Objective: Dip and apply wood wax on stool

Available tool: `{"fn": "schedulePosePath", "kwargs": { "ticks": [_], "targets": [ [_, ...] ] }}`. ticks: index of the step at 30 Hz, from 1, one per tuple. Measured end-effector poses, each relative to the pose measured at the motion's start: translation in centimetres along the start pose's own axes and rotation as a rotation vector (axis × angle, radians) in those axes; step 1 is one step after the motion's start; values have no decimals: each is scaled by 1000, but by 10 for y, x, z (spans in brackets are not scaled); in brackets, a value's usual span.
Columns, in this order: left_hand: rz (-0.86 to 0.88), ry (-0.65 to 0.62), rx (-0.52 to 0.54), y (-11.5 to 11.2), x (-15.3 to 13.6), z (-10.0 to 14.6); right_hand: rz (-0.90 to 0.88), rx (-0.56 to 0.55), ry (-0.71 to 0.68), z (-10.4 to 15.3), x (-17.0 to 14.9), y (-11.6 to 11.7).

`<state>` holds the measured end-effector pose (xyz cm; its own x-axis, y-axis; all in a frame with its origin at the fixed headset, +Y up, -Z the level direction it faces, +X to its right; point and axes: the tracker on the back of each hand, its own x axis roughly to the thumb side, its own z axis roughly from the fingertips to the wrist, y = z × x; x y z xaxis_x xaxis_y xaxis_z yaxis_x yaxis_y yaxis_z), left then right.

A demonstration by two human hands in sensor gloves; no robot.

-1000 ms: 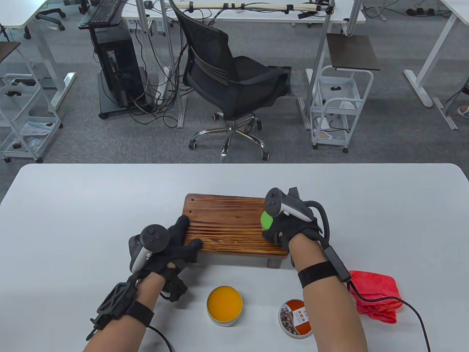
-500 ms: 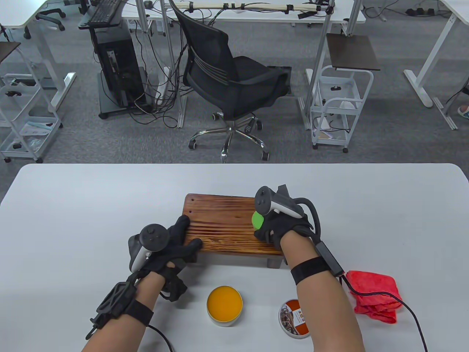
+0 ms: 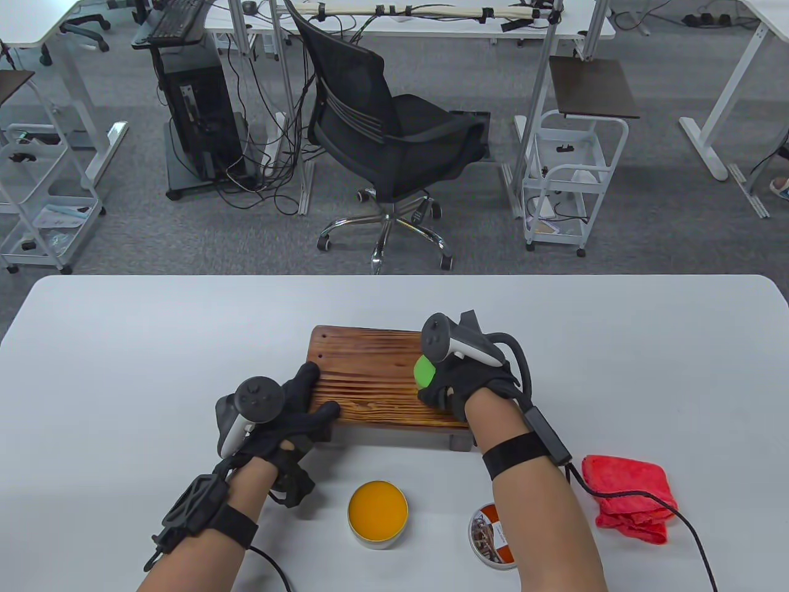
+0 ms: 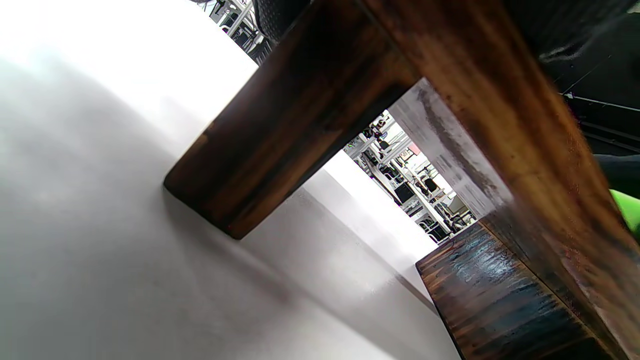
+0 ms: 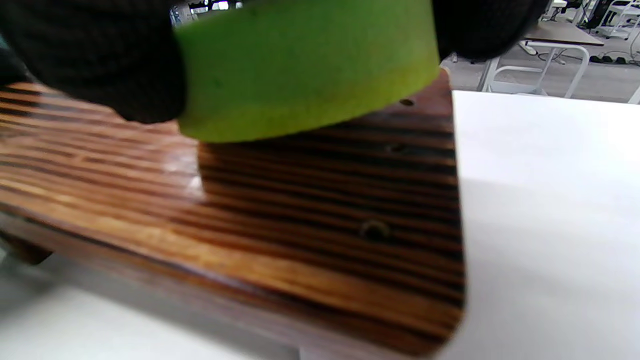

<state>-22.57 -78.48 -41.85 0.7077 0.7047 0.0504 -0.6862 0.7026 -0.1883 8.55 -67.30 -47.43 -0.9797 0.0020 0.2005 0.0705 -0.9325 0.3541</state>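
Observation:
A small brown wooden stool (image 3: 370, 376) with striped grain stands mid-table. My left hand (image 3: 302, 401) grips its left near corner, fingers on top and thumb along the front edge. My right hand (image 3: 453, 385) pinches a green sponge pad (image 3: 424, 370) and presses it flat on the right part of the stool top. The right wrist view has the green sponge pad (image 5: 305, 65) between black gloved fingers (image 5: 100, 60) on the wood of the stool (image 5: 310, 210). An open tin of orange wax (image 3: 378, 507) sits near the front edge. In the left wrist view the stool (image 4: 300, 115) is seen from below.
The tin's lid (image 3: 493, 535) lies right of the wax, partly under my right forearm. A crumpled red cloth (image 3: 632, 496) lies at the right. The white table (image 3: 123, 345) ends behind the stool, with an office chair (image 3: 382, 142) on the floor beyond.
My right hand has slid the green sponge leftward across the stool top. The left hand and the stool have stayed put.

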Motion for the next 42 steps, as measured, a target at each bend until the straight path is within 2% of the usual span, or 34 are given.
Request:
{"fn": "schedulePosePath", "kwargs": {
  "ticks": [5, 8, 11, 14, 20, 24, 28, 31, 37, 42],
  "targets": [
    [3, 0, -4, 0, 0, 0, -21, -16, 56, -11, 1, -2],
    [3, 0, -3, 0, 0, -1, -75, -42, 10, -16, 11, 4],
    [3, 1, -5, 0, 0, -1, -59, -35, -23, -9, 12, 5],
    [4, 1, -1, 0, 0, 0, -42, -15, 6, -5, 6, 1],
    [1, 1, -4, 1, -1, -1, -55, -31, 45, -23, 18, -2],
    [1, 0, -5, 1, -1, -1, -42, -19, -21, -17, 26, -2],
    [1, -2, -7, 1, -1, -2, -34, -6, 2, -18, 22, -6],
    [-1, -1, -1, 1, -1, -2, -21, -25, 17, -26, 32, -7],
    [2, 0, 0, 0, -1, -2, -9, -16, -60, -21, 46, -5],
    [4, 0, 0, 0, -1, -1, 2, -15, -18, -25, 47, -9]
  ]
}}
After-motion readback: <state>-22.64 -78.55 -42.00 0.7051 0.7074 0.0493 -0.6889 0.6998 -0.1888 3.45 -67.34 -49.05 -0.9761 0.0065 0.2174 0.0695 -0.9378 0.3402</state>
